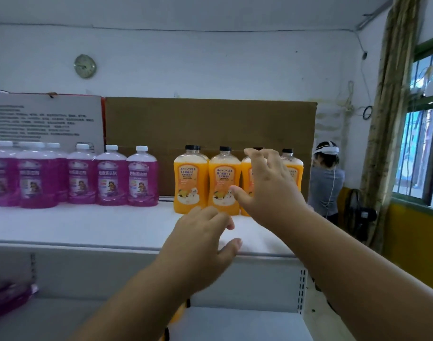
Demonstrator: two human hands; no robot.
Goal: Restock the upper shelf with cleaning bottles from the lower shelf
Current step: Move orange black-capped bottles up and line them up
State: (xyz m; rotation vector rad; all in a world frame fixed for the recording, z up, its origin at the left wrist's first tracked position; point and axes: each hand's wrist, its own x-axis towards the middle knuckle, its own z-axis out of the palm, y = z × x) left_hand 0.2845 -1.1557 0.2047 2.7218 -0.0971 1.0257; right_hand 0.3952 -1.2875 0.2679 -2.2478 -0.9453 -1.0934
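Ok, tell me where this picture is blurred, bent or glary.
Head view: the left hand is smeared by motion blur; the right hand is sharper; the shelf edge bows from the wide lens; daylight through the window is bright, the bottle labels mostly soft.

Upper shelf [87, 230]: front strip bare, free to reach. Purple bottles [112, 178] crowd the back left, orange bottles [224, 183] back right; a narrow gap between them. Cardboard sheet [210, 124] closes the rear.
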